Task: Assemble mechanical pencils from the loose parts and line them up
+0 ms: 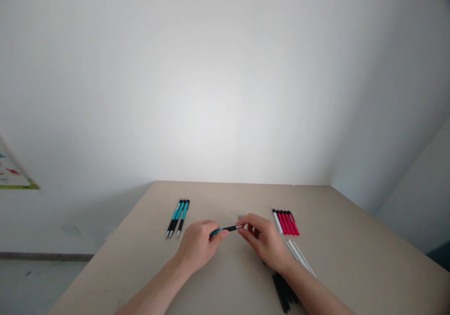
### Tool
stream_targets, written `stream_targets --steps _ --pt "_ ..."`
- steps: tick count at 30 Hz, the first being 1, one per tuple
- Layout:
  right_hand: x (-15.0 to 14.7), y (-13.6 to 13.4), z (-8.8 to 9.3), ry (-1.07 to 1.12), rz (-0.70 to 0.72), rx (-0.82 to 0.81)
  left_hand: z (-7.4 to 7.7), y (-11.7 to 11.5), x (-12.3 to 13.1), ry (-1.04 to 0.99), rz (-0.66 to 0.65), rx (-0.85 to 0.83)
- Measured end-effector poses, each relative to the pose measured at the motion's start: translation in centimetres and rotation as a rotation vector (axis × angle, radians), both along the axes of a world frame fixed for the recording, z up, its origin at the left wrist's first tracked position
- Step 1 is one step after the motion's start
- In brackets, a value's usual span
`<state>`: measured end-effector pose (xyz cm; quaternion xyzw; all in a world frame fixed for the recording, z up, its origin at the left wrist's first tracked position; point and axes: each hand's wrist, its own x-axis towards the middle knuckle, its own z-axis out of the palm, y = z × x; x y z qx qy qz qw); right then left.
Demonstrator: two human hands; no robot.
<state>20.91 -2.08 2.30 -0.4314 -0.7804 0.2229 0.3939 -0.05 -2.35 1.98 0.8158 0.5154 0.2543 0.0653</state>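
My left hand (pixel 199 244) is closed around the teal barrel of a pen (pixel 230 228), whose black grip section sticks out to the right. My right hand (pixel 262 237) pinches the silver tip (pixel 240 227) at that pen's right end between thumb and fingertips. The pen is held nearly level above the table. Just behind the right fingertips lie small silver pieces (pixel 241 217), partly hidden. Beneath the right wrist and forearm are several black tube-like parts (pixel 280 291), partly covered by the arm.
Three teal and black pens (pixel 175 220) lie side by side on the table (pixel 218 195) at the left. On the right is a row of several red barrels (pixel 288 223) with a white barrel (pixel 277 221) beside them. Thin white sticks (pixel 300 256) lie nearer me. A wall stands behind.
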Motion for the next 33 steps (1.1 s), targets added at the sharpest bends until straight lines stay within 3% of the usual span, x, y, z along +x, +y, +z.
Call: stream_targets --steps 11,20,26,33 --pt "-0.01 0.12 0.01 -0.069 -0.029 0.005 -0.04 -0.04 0.07 0.012 -0.018 -0.001" --pt "0.33 -0.15 -0.46 0.079 0.055 -0.021 0.1 -0.04 0.06 -0.005 -0.013 0.004" --pt "0.25 0.1 0.2 -0.049 0.085 0.024 0.08 -0.12 0.03 0.011 -0.028 0.01" --pt "0.21 -0.01 0.42 -0.051 0.065 0.026 -0.06 -0.07 0.06 0.021 -0.027 0.019"
